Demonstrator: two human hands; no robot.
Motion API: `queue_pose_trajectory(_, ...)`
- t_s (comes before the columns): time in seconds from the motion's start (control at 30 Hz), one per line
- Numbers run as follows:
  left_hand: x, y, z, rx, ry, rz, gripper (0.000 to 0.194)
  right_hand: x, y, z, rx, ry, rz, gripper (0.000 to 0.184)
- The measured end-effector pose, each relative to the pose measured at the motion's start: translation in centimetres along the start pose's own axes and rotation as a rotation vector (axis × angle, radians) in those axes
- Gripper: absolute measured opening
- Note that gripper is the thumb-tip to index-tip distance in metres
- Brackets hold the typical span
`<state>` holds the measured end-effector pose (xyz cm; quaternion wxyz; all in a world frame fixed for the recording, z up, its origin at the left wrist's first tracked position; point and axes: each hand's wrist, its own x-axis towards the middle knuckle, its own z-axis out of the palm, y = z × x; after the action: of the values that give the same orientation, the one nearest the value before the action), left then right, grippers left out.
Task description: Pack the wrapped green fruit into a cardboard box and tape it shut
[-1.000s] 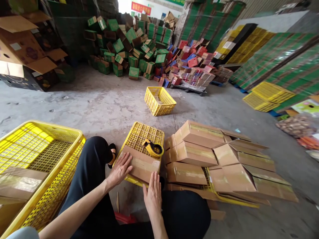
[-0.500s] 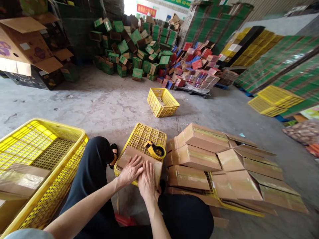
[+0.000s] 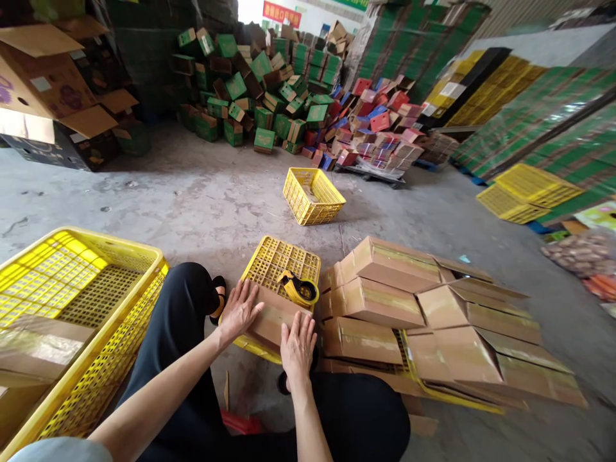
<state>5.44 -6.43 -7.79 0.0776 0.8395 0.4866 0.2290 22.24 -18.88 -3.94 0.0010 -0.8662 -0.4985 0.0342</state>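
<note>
Grey floor, hands on cardboard, tape dispenser

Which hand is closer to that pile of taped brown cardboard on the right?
The right hand: it lies at the right end of the cardboard piece, just left of the pile. The left hand is at the far end.

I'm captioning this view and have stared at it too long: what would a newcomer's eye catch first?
Probably the jumbled green boxes at the back, with red and blue boxes heaped to their right. Nearer, the left hand and right hand lie spread on a cardboard piece atop the yellow crate front and centre, beside a tape dispenser.
</note>
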Motion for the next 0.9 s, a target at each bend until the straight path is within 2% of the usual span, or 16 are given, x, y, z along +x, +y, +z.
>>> queue_pose_trajectory(0.07, -0.5, 1.2, 0.1, -0.004, -0.025, 0.036, 0.064, -0.3, -1.5, 0.4, 0.020, -0.011, 0.007, 0.065)
queue_pose_trajectory(0.17, -1.7, 3.3, 0.3, -0.034, -0.122, 0.160, 0.063, -0.9, -3.4, 1.2, 0.069, -0.057, -0.079, 0.060)
queue_pose_trajectory(0.27, -2.6, 4.2, 0.3, -0.067, -0.215, 0.254, 0.068, -1.6, -3.6, 1.7, 0.077, -0.062, -0.157, 0.061)
queue_pose_trajectory(0.37, -2.7, 3.6, 0.3, -0.075, -0.236, 0.263, 0.070, -2.4, -2.1, 1.3, 0.047, -0.026, -0.170, 0.060)
queue_pose_trajectory(0.5, -2.4, 2.1, 0.3, -0.047, -0.145, 0.185, 0.069, -4.6, 0.1, 0.7, 0.010, 0.015, -0.125, 0.060)
queue_pose_trajectory(0.7, -2.3, 0.5, -0.1, 0.025, -0.028, 0.167, 0.075, -8.5, 2.7, 2.6, 0.153, 0.077, -0.082, 0.060)
queue_pose_trajectory(0.8, -2.7, 0.5, -0.3, 0.055, -0.004, 0.158, 0.077, -8.0, 4.2, 3.1, 0.319, 0.071, -0.043, 0.059)
queue_pose_trajectory(0.9, -3.6, 1.2, -0.6, 0.088, 0.018, 0.128, 0.079, -5.6, 5.3, 2.7, 0.482, 0.088, 0.010, 0.065)
